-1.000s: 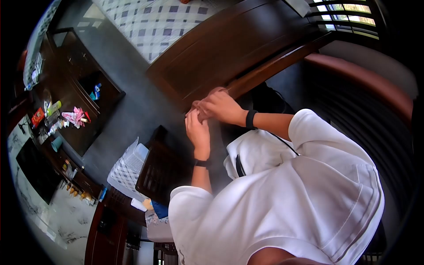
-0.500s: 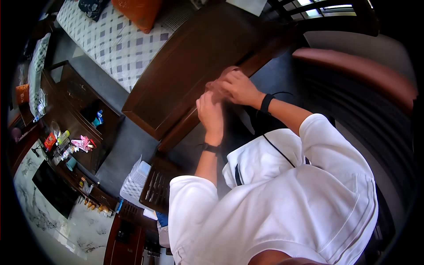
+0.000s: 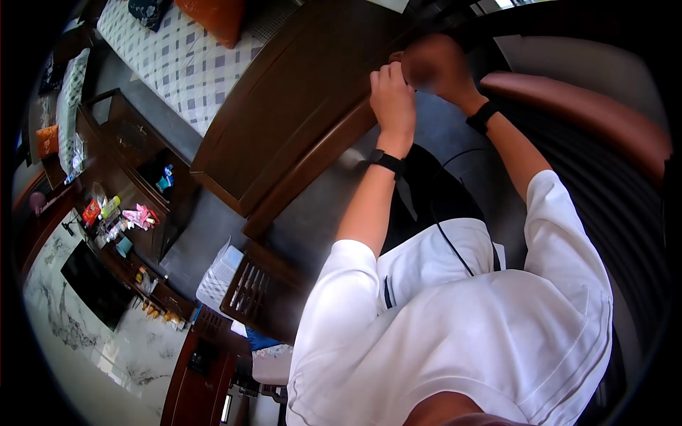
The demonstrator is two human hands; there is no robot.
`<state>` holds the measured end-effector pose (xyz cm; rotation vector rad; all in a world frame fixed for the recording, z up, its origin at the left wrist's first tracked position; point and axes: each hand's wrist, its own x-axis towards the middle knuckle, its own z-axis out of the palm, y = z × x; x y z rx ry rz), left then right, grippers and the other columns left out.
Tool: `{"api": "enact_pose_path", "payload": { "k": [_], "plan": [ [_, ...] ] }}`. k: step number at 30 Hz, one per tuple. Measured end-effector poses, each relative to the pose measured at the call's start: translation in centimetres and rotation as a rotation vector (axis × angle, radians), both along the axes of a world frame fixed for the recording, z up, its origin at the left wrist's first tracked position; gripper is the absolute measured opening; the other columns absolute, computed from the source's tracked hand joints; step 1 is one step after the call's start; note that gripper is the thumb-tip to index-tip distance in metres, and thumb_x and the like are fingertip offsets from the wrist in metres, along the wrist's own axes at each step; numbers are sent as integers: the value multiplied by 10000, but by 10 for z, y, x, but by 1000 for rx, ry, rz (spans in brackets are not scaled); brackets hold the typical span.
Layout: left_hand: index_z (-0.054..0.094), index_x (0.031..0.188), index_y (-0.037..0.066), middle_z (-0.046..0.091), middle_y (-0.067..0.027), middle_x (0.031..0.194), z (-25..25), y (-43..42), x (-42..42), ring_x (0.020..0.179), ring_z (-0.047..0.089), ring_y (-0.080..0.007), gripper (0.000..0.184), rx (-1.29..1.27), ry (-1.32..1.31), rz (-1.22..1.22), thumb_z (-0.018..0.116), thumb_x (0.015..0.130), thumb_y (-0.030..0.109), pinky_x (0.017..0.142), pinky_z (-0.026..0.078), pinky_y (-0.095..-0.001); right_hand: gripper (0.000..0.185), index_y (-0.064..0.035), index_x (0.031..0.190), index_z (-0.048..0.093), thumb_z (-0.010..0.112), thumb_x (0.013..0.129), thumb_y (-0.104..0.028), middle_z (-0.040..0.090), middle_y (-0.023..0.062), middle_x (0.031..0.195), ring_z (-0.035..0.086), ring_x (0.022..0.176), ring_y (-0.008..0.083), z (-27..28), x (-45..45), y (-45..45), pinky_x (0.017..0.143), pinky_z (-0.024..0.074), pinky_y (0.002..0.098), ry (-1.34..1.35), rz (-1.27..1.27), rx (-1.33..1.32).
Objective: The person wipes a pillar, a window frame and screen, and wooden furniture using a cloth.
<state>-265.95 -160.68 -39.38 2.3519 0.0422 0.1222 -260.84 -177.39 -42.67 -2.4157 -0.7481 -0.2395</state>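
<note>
A reddish-brown cloth [image 3: 425,64], badly smeared by motion, is bunched between my hands at the far edge of the dark wooden table [image 3: 284,106]. My left hand [image 3: 393,99] has its fingers curled at the cloth's left side, near the table's rim. Close beside it, my right hand [image 3: 455,74] is blurred and appears wrapped round the cloth. Much of the cloth is hidden by the fingers. Dark bands circle both wrists.
A slatted wooden chair [image 3: 259,284] stands at the table's near end. On the right is a seat with a reddish-brown edge [image 3: 568,106]. A checked bed-like surface [image 3: 177,64] lies beyond the table. A black cord [image 3: 447,238] hangs over my lap.
Both hands have moved up and to the right along the table's edge, carrying the cloth. My arms reach further out, and the view has shifted slightly.
</note>
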Motion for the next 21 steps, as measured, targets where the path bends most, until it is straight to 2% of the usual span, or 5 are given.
{"api": "enact_pose_path", "payload": {
  "k": [6,12,14,18,21],
  "plan": [
    [597,1086,63,616,-92,1065,0,20,-34,1024,560,-328,408,-22,-85,49,749,714,-5,836,516,-412,405,-132,1132,681,731,737,-61,628,53,1073,573,990,284,6,-36,34,832,491,372,-130,-132,52],
    [625,1069,57,635,-113,1047,-8,81,-109,1021,576,-342,435,-47,-180,78,746,665,-50,876,494,-419,471,-122,1114,693,746,665,7,633,65,1041,574,985,296,3,-119,98,822,501,386,-74,-154,149],
    [637,1043,41,649,-134,1035,-20,102,-145,1002,589,-360,405,-31,-226,133,707,659,-66,882,496,-427,530,-110,1119,693,758,616,43,638,85,1036,582,994,307,-9,-150,122,837,512,382,3,-152,270],
    [642,1048,16,664,-147,1017,-55,137,-206,965,612,-358,377,21,-270,220,717,687,-65,870,497,-417,523,-105,1155,686,788,652,-6,651,88,1106,599,999,305,-39,-210,168,844,517,378,161,-130,433],
    [641,1052,25,661,-147,1038,-95,157,-228,955,609,-366,452,64,-378,260,705,622,-97,858,493,-456,527,-91,1170,672,783,665,11,638,96,1119,598,1002,306,-69,-228,192,839,518,372,168,-111,491]
  ]
}}
